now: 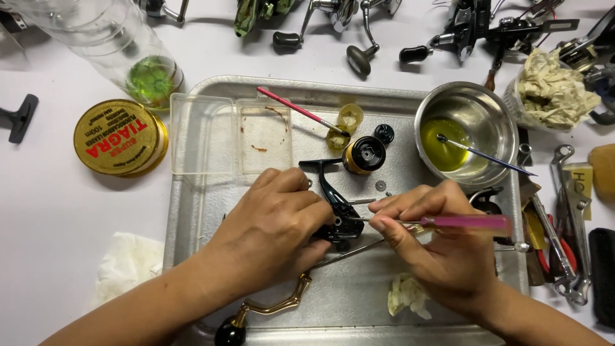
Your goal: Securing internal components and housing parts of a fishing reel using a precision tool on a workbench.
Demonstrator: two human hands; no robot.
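My left hand (272, 224) grips a black fishing reel body (336, 205) that rests on a metal tray (192, 211). In my right hand (435, 247) I hold a small screwdriver with a pink handle (471, 223); its tip touches the reel body near my left fingers. A black and gold spool (364, 154) lies just beyond the reel, with a small gear (380, 186) beside it. A gold crank handle with a black knob (269, 311) lies at the tray's near edge.
A steel bowl of yellow oil (493, 128) with a brush stands at the tray's right corner. A clear plastic box (211, 134), a pink brush (298, 110), a gold tin (118, 136), a clear bottle (109, 38), wrenches (570, 211), rags and more reels surround the tray.
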